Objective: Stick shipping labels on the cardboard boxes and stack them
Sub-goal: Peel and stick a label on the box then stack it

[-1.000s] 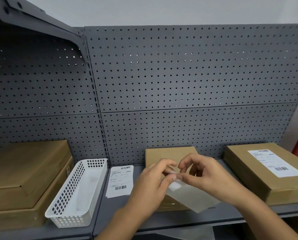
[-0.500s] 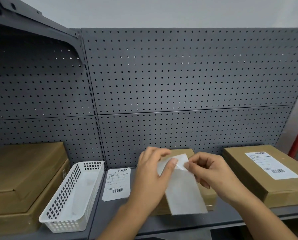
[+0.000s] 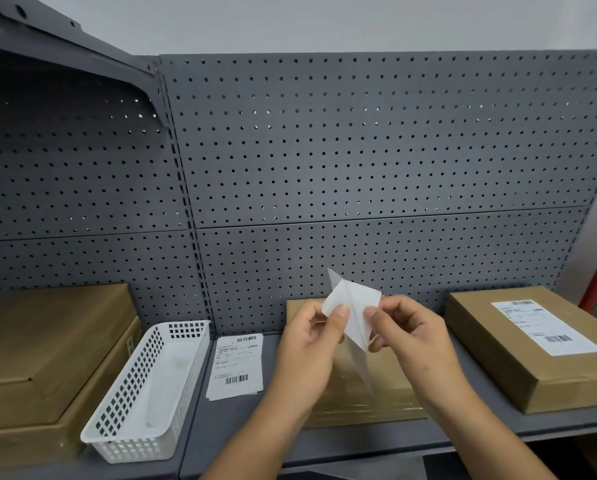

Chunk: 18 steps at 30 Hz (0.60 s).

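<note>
My left hand and my right hand both pinch a white shipping label held up in front of me, its sheet split into two layers at the top corner. Below and behind the hands lies a plain cardboard box on the grey shelf, mostly hidden by them. To the right sits another cardboard box with a printed label stuck on its top. A loose stack of printed labels lies flat on the shelf left of my hands.
A white perforated plastic basket stands left of the loose labels. Two stacked cardboard boxes fill the far left. A grey pegboard closes off the back. The shelf's front edge runs below the boxes.
Both hands have lifted the label higher and turned it more upright. Its top corner has come apart into two layers, peeled further than before.
</note>
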Tool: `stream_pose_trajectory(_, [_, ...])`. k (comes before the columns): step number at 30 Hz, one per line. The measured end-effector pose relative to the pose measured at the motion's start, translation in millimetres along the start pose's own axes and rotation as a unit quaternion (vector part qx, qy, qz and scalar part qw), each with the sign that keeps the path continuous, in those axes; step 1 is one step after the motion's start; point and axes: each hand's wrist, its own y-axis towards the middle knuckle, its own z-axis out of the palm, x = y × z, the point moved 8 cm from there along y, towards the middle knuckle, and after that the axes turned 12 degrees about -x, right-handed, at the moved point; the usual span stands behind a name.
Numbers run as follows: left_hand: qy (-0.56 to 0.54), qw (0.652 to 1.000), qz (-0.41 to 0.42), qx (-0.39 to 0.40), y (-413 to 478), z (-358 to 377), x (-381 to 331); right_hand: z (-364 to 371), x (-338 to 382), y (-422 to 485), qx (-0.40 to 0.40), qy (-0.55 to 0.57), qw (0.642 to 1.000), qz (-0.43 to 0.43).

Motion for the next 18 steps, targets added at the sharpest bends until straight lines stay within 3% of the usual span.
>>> stream_pose_trajectory(5, [-0.121,0.986,-0.116,-0.018,10.2,-14.0,25.6,-0.9,-23.3,2.2,-0.038,0.063,0.992,0.1])
stream_pose_trajectory(12, [-0.192,0.95,-0.231,-0.085,19.8,-44.2,62.2,-7.2,-46.7,2.0,-0.076,0.121,0.969,0.201])
stream_pose_trajectory(15, [-0.225,0.932,-0.252,-0.132,24.1,-65.1,70.8,-17.0,-51.0,5.8,-0.096,0.143,0.962,0.213])
stream_pose_trajectory(18, [-0.226,0.933,-0.219,-0.172,29.5,-84.4,68.7,-28.8,-49.4,11.6,-0.118,0.167,0.956,0.208])
